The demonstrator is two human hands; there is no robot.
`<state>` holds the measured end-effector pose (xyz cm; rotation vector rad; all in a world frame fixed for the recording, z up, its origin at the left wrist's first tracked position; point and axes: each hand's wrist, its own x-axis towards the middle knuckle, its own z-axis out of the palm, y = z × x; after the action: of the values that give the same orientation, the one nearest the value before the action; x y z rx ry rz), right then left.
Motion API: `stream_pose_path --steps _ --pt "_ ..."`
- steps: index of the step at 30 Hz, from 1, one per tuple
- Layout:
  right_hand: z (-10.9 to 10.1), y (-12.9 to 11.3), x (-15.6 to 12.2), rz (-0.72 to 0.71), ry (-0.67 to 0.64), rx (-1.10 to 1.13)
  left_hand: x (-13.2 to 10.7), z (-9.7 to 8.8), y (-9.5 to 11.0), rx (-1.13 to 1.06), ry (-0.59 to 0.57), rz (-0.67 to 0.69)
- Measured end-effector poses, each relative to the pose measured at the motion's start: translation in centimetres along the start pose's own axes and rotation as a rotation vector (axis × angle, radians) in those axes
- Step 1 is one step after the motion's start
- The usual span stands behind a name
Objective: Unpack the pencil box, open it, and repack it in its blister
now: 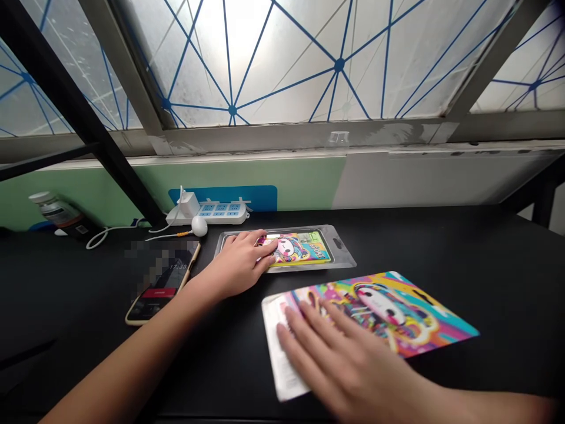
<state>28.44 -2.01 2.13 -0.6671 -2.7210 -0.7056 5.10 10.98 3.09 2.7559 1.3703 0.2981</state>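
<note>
My left hand (pixel 242 259) lies with fingers stretched over the left part of a clear plastic blister package (pixel 342 256). Inside that package is a colourful printed item (pixel 304 247) with a cartoon character, partly hidden by my fingers. Closer to me, my right hand (pixel 339 353) rests flat, fingers apart, on a bright printed card (pixel 397 309). The card shows a white cartoon face with pink cheeks. Its left end has a white area, and my hand and wrist cover its lower middle.
A phone (pixel 168 280) lies left of my left forearm. Behind it are a small white round-headed lamp (pixel 199 226), a white power strip (pixel 225 212) with cables, and a dark bottle (pixel 64 215) with a white cap. A black frame post (pixel 106 153) slants down at left.
</note>
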Motion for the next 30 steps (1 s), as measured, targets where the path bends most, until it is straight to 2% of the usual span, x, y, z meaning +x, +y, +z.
stream_pose_path --steps 2,4,8,11,15,22,30 --pt "1.3 -2.1 1.4 -0.03 -0.015 0.062 0.7 -0.1 0.5 -0.002 -0.003 0.023" --pt "2.6 -2.6 2.9 -0.003 -0.061 0.163 1.3 0.0 0.8 -0.004 0.001 0.038" --pt "4.4 -0.6 5.4 0.144 -0.183 0.462 1.9 0.6 1.0 -0.013 0.025 0.053" --pt "4.8 1.0 5.9 0.156 -0.198 0.664 1.9 1.0 0.9 -0.021 0.039 0.061" --pt "4.9 1.6 5.6 0.16 -0.195 0.8 1.8 1.2 0.9 -0.015 0.046 0.065" --pt "5.6 2.5 6.1 0.089 -0.191 0.856 1.9 1.3 1.0 -0.033 0.055 0.066" --pt "6.3 2.8 6.9 0.05 -0.158 0.744 1.9 1.3 1.1 -0.063 0.07 0.069"
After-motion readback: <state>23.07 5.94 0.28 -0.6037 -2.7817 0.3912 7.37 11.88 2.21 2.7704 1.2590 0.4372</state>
